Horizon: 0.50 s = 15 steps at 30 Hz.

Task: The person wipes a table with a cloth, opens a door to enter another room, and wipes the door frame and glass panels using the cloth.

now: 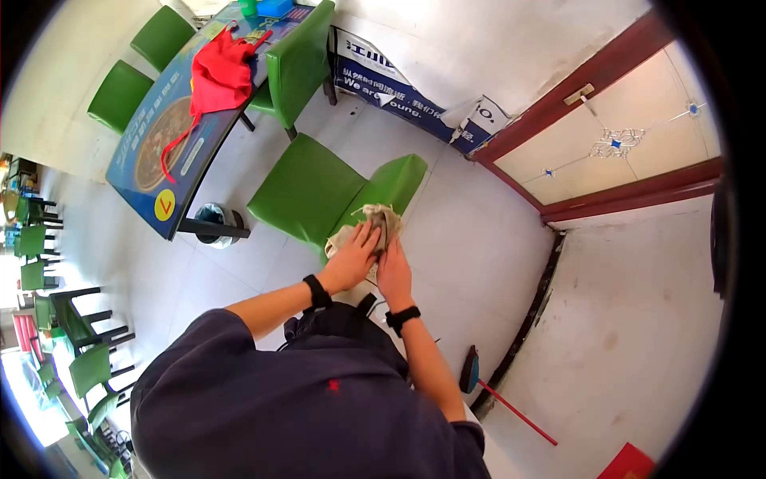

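A crumpled beige and grey rag (384, 223) is bunched up under both of my hands, against the near edge of a green chair (307, 188). My left hand (349, 262) lies across the rag's left part, fingers pressed into the cloth. My right hand (394, 274) grips its right lower side, close beside the left. Both wrists wear black bands. Part of the rag is hidden beneath the fingers. The green chair has two padded panels, and the rag touches the near end of the right one.
A dining table (177, 191) on the left bears a red apron (219, 76); more green chairs stand around it. Under its corner is a waste bin (217, 223). A torn blue poster (391, 88), a framed glass door (614, 136) and a red-handled broom (515, 411) are around me.
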Motion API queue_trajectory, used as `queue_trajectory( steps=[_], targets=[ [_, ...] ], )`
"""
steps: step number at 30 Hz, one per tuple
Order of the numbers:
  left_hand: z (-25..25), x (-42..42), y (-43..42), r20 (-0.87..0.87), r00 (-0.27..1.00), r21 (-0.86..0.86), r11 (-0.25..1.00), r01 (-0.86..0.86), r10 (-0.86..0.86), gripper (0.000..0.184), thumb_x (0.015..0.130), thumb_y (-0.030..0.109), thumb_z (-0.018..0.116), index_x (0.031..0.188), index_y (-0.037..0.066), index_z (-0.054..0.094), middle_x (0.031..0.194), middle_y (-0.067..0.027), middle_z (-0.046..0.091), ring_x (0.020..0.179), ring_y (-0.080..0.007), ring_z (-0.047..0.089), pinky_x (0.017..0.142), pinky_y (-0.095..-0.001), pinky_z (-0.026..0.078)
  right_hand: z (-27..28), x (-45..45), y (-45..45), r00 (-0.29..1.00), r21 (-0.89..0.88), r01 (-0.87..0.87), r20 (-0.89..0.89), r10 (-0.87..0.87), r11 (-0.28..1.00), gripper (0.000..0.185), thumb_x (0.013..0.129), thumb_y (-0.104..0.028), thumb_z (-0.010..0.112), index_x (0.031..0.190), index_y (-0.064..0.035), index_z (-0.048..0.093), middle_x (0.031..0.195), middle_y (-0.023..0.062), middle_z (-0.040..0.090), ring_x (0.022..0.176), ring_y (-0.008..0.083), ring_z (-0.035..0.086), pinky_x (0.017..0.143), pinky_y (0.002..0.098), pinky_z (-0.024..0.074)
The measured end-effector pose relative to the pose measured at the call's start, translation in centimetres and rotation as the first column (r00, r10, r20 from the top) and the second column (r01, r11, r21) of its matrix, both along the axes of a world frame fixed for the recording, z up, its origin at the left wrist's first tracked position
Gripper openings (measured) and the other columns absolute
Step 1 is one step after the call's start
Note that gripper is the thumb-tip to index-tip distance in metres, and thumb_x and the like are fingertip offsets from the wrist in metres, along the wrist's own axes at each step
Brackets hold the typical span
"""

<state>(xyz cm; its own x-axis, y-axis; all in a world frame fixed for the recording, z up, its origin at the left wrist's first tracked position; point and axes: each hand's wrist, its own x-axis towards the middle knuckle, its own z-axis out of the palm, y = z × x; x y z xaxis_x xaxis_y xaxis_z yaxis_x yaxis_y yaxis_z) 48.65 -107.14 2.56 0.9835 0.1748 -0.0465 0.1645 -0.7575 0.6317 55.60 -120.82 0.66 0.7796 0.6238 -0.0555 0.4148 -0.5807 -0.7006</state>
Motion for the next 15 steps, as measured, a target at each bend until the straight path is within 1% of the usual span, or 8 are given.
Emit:
queue_trajectory(
  steps=[4, 6, 7, 8, 10, 12, 14, 15],
  targets=[
    [0.1, 3.3, -0.6, -0.066, 0.988, 0.056, 0.989, -0.134, 0.138, 0.065, 0.094, 0.016, 0.058, 0.150, -0.003, 0.031, 0.152, -0.0316, 0.033, 0.138, -0.0508, 0.035, 0.114, -0.0501, 0.035, 0.1, 4.4, 0.7, 0.998, 0.194, -0.041, 0.063, 0.029, 0.980, 0.044, 0.098, -0.016, 0.050, 0.136, 0.0055, 0.047, 0.123, 0.0261, 0.059, 0.106, 0.0448, 0.059, 0.088, 0.0471, 0.0503],
    [0.5, 4.6, -1.0, -0.099, 0.974, 0.094, 0.977, -0.193, 0.202, 0.059, 0.093, 0.014, 0.057, 0.147, 0.000, 0.039, 0.151, -0.0281, 0.038, 0.137, -0.0467, 0.038, 0.112, -0.0483, 0.038, -1.3, 6.7, 0.7, 0.933, 0.200, -0.069, -0.333, 0.134, 0.977, 0.034, 0.099, -0.021, 0.047, 0.119, 0.0047, 0.059, 0.102, 0.0254, 0.066, 0.100, 0.0445, 0.061, 0.083, 0.0466, 0.0500],
    [0.8, 5.1, -1.3, -0.134, 0.963, 0.113, 0.969, -0.219, 0.233, 0.056, 0.093, 0.014, 0.056, 0.145, 0.000, 0.042, 0.149, -0.0273, 0.041, 0.134, -0.0464, 0.041, 0.110, -0.0483, 0.039, -1.2, 7.2, 0.7, 0.918, 0.257, -0.028, -0.376, 0.127, 0.966, 0.033, 0.100, -0.025, 0.047, 0.099, 0.0042, 0.063, 0.083, 0.0215, 0.066, 0.087, 0.0378, 0.065, 0.074, 0.0427, 0.0496],
    [0.9, 5.1, -1.8, -0.172, 0.947, 0.130, 0.960, -0.250, 0.270, 0.053, 0.092, 0.014, 0.055, 0.142, 0.000, 0.046, 0.146, -0.0265, 0.045, 0.131, -0.0460, 0.044, 0.109, -0.0483, 0.041, -1.3, 7.6, 0.1, 0.920, 0.259, -0.050, -0.365, 0.146, 0.965, 0.033, 0.100, -0.025, 0.047, 0.099, 0.0042, 0.063, 0.083, 0.0215, 0.066, 0.087, 0.0378, 0.065, 0.074, 0.0427, 0.0496],
    [1.9, 4.8, -3.1, 0.096, 0.958, 0.135, 0.950, -0.281, 0.269, 0.040, 0.091, 0.012, 0.053, 0.129, 0.000, 0.056, 0.121, -0.0239, 0.061, 0.113, -0.0445, 0.054, 0.096, -0.0494, 0.047, 0.4, 8.5, -1.3, 0.726, 0.260, -0.060, -0.652, 0.221, 0.964, 0.035, 0.101, -0.028, 0.049, 0.092, 0.0023, 0.063, 0.080, 0.0167, 0.067, 0.080, 0.0273, 0.067, 0.070, 0.0383, 0.0488],
    [5.0, 4.4, -5.7, -0.041, 0.932, -0.055, 0.930, -0.363, 0.361, 0.036, 0.092, 0.013, 0.053, 0.126, 0.004, 0.059, 0.115, -0.0233, 0.064, 0.109, -0.0430, 0.056, 0.094, -0.0491, 0.047, 1.6, 9.2, -3.3, 0.662, 0.300, -0.079, -0.697, 0.275, 0.951, 0.038, 0.102, -0.032, 0.050, 0.090, 0.0015, 0.063, 0.076, 0.0119, 0.066, 0.075, 0.0195, 0.065, 0.067, 0.0353, 0.0472],
    [6.0, 4.0, -8.9, 0.097, 0.899, -0.197, 0.894, -0.403, 0.427, 0.033, 0.093, 0.014, 0.053, 0.122, 0.001, 0.062, 0.112, -0.0252, 0.065, 0.104, -0.0428, 0.061, 0.092, -0.0474, 0.049, 1.6, 9.9, -5.6, 0.589, 0.354, -0.073, -0.739, 0.327, 0.932, 0.031, 0.104, -0.024, 0.051, 0.107, 0.0013, 0.067, 0.090, 0.0027, 0.068, 0.081, 0.0095, 0.058, 0.073, 0.0260, 0.0461],
    [6.5, 3.8, -10.6, 0.017, 0.889, -0.203, 0.873, -0.444, 0.457, 0.032, 0.093, 0.013, 0.054, 0.122, 0.001, 0.062, 0.108, -0.0248, 0.066, 0.101, -0.0428, 0.062, 0.089, -0.0462, 0.050, 2.8, 10.3, -7.0, 0.550, 0.413, -0.082, -0.740, 0.387, 0.907, 0.038, 0.105, -0.031, 0.048, 0.114, 0.0017, 0.066, 0.098, 0.0028, 0.068, 0.085, 0.0094, 0.057, 0.075, 0.0259, 0.0463]
  ],
)
